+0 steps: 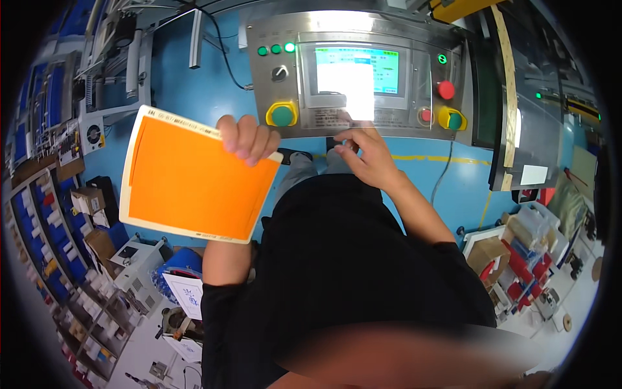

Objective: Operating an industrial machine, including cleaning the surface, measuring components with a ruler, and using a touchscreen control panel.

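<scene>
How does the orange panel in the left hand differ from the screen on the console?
The orange panel has a cream border; the screen is lit white and blue, with glare. The panel is tilted, gripped by the left hand; the screen is set in a metal console. The panel takes up more of the picture than the screen. Both look roughly rectangular.
</scene>
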`<state>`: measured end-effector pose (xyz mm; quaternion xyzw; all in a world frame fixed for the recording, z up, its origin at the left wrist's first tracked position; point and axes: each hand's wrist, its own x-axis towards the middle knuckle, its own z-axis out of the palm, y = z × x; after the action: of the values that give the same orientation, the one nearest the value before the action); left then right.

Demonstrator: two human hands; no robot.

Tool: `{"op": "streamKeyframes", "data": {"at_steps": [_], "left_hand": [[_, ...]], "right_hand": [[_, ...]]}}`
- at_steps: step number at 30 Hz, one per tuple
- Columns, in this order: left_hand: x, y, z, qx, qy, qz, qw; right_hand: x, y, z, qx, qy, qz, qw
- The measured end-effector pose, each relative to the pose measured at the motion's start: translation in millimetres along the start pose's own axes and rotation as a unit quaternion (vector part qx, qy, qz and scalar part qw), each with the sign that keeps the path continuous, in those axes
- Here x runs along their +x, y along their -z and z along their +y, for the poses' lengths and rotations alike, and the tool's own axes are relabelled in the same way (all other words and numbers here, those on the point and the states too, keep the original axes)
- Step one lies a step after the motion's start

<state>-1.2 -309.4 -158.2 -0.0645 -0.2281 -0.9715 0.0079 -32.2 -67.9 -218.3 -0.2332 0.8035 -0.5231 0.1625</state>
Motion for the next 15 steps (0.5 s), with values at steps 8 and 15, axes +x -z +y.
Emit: {"op": "streamKeyframes", "data": {"at_steps": [8,15], "left_hand": [[-24,12,-1,0.025,0.023,0.032,0.999],[-33,13,2,0.051,0.029,0.056,0.997]], "right_hand": [[26,-6,5,-0.098,0.057,-0.025,0.993],[39,-13,5,-0.126,0.031,-0.025,0.991]]}}
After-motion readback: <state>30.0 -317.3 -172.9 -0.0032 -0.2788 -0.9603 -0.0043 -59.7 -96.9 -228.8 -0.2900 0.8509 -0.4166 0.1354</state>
